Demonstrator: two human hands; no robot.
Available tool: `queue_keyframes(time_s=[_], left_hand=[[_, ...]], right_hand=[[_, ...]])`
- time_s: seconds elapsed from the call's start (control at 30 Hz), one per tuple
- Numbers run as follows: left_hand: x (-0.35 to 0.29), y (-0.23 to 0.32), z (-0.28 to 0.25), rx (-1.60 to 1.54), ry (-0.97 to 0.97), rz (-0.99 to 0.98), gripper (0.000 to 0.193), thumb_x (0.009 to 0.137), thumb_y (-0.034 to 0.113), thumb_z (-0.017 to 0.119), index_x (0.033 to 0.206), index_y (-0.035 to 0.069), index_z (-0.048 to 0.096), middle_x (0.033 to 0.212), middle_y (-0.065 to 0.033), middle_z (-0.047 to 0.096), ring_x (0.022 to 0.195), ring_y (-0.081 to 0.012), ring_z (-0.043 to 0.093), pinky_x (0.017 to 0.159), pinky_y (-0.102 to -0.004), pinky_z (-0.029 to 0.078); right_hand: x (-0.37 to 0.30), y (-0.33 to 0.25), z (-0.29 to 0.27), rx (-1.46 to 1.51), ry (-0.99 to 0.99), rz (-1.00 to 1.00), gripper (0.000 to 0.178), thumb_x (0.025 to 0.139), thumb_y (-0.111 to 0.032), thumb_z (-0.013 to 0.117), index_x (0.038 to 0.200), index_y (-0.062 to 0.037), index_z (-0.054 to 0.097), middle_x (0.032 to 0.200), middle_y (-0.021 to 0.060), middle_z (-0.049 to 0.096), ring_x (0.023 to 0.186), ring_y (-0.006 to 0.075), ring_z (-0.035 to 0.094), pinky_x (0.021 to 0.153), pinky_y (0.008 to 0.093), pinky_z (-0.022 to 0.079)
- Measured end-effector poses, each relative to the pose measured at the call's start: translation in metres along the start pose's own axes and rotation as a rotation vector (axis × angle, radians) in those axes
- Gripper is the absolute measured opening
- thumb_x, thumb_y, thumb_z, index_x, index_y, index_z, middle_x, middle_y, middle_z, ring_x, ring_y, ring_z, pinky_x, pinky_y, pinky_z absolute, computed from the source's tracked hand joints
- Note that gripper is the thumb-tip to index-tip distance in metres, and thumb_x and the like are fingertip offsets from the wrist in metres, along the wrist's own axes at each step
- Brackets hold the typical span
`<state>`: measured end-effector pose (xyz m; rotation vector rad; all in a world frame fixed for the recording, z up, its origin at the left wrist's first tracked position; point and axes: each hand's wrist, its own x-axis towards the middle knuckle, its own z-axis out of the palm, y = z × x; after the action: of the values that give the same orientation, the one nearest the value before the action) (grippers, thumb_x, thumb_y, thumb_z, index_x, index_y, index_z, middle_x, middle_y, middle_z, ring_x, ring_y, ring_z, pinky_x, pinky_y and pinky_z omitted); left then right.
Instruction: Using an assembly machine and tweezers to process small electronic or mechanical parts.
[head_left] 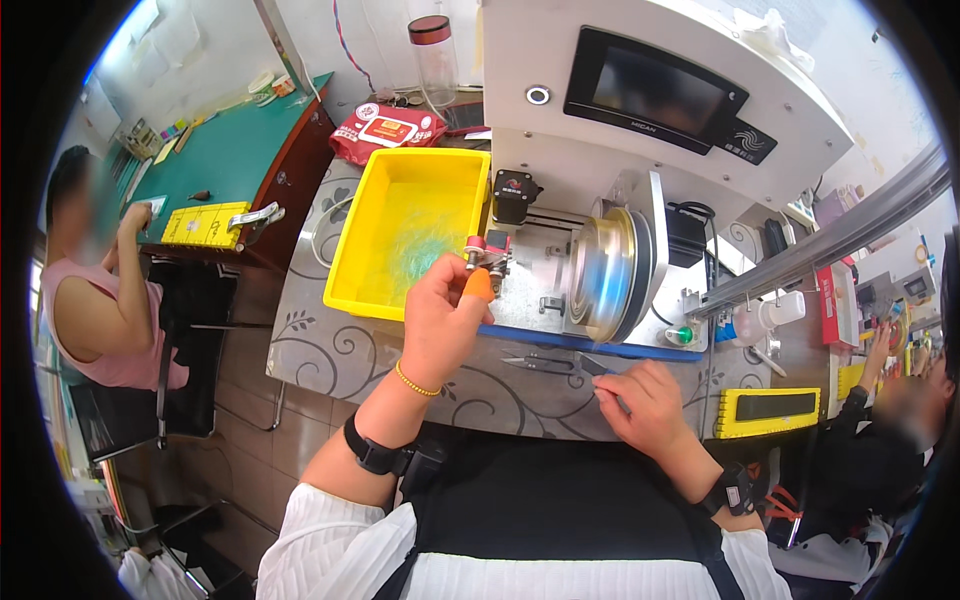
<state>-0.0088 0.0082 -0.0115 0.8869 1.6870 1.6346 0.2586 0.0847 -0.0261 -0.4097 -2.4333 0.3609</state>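
Observation:
My left hand (447,318), with an orange finger cot on its thumb, reaches over the near right corner of the yellow tray (360,235). Its fingers are closed at a small red and metal fixture (478,248) on the machine; the exact grip is partly hidden. Fine pale-green strands (425,245) lie in the tray. My right hand (643,405) is low at the table's front, thumb and fingers pinching a small dark grey flat piece (594,366). Left of that piece lies a pair of tweezers (537,362). Right of the fixture stands a shiny round wheel (603,275).
The white machine (530,60) with a dark screen (655,92) rises behind. A red pouch (385,130) and a lidded clear cup (432,60) stand behind the tray. At right are a white bottle (783,309) and a yellow block (735,421). People work on both sides.

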Motion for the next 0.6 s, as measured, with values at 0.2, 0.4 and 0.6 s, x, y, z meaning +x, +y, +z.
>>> queue_keyframes(time_s=[0.2, 0.4, 0.6], left_hand=[[-0.003, -0.001, -0.002, -0.142, -0.038, 0.009, 0.009, 0.097, 0.009, 0.056, 0.092, 0.002, 0.056, 0.081, -0.0045, 0.063, 0.061, -0.0089, 0.059, 0.057, -0.0214, 0.048], [-0.005, -0.003, -0.002, -0.146, -0.041, 0.032, 0.010, 0.097, 0.010, 0.057, 0.094, 0.001, 0.056, 0.083, -0.0048, 0.064, 0.062, -0.0084, 0.059, 0.058, -0.0212, 0.048], [-0.005, -0.003, 0.002, -0.036, 0.003, 0.064, 0.009, 0.097, 0.009, 0.056, 0.092, 0.001, 0.055, 0.080, -0.0042, 0.064, 0.061, -0.0077, 0.060, 0.056, -0.0208, 0.047]], right_hand=[[-0.018, 0.008, 0.010, 0.042, 0.010, 0.041, 0.013, 0.074, -0.008, 0.077, 0.085, -0.0078, 0.069, 0.069, 0.0040, 0.059, 0.064, 0.0222, 0.056, 0.058, 0.0352, 0.043], [-0.026, 0.012, 0.013, 0.087, 0.025, 0.071, 0.013, 0.074, -0.008, 0.076, 0.085, -0.0069, 0.069, 0.070, 0.0047, 0.060, 0.063, 0.0231, 0.055, 0.058, 0.0359, 0.042], [-0.035, 0.016, 0.014, 0.094, 0.024, 0.110, 0.012, 0.074, -0.007, 0.075, 0.084, -0.0071, 0.069, 0.069, 0.0049, 0.060, 0.063, 0.0238, 0.055, 0.058, 0.0357, 0.043]])
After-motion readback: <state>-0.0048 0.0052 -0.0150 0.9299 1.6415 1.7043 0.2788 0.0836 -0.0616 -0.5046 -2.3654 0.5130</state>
